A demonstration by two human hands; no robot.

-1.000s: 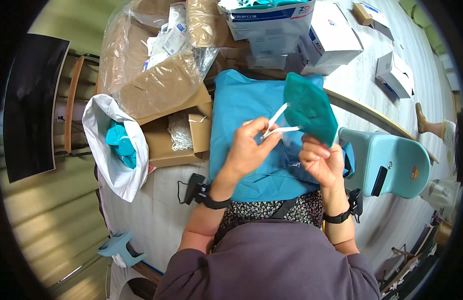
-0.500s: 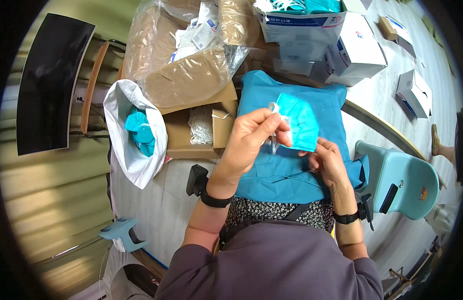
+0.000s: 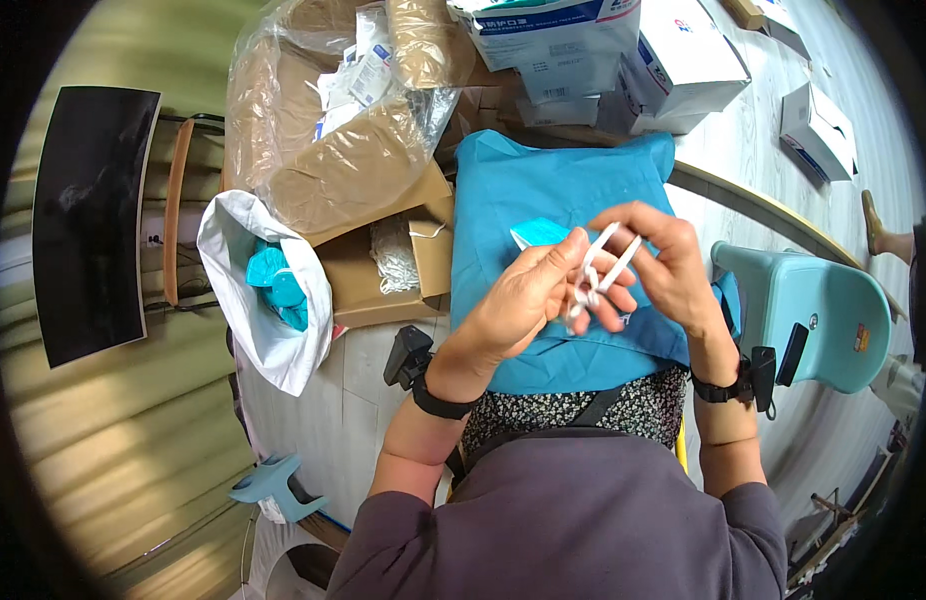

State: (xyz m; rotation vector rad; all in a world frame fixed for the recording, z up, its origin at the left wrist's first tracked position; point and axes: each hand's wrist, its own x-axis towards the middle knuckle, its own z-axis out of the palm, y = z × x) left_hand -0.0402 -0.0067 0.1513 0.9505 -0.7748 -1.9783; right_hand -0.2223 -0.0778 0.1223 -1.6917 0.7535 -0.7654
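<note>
My left hand (image 3: 523,300) is closed on a teal face mask (image 3: 538,233), which shows beyond its thumb and is largely hidden by the hand. White elastic cord (image 3: 591,285) loops and crosses between my two hands, in front of my left fingertips. With bent fingers, my right hand (image 3: 671,268) holds the upper part of that cord loop. Under both hands a blue cloth (image 3: 563,180) covers the work surface and drapes toward my lap.
On the left, a white bag (image 3: 313,275) holds teal masks. Beside it, a cardboard box (image 3: 358,290) contains white cords. A plastic-lined carton (image 3: 333,180) with white packets stands farther off. White boxes (image 3: 683,60) are at the back right, and a light-blue stool (image 3: 833,290) stands right.
The mask has turned and slipped mostly behind my left hand. My right hand has moved up and right from the mask's lower edge and now draws out the white cord loop.
</note>
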